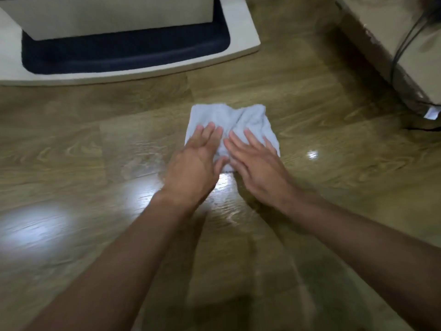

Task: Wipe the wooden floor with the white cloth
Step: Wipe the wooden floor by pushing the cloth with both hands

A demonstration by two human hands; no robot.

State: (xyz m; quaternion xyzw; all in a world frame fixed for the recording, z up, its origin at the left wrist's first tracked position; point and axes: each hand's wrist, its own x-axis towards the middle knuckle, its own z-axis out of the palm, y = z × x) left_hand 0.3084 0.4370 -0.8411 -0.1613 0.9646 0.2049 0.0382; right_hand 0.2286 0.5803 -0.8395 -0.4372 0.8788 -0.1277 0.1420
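A white cloth lies spread and a little bunched on the wooden floor in the middle of the view. My left hand presses flat on the cloth's near left part, fingers stretched out and close together. My right hand lies flat on the near right part, fingers spread. Both palms cover the cloth's near edge. The floor around the cloth shines with bright light patches.
A cream furniture base with a dark blue inset stands at the back left. At the right, a pale piece of furniture has a dark cable hanging down its side. Open floor lies to the left and right of the cloth.
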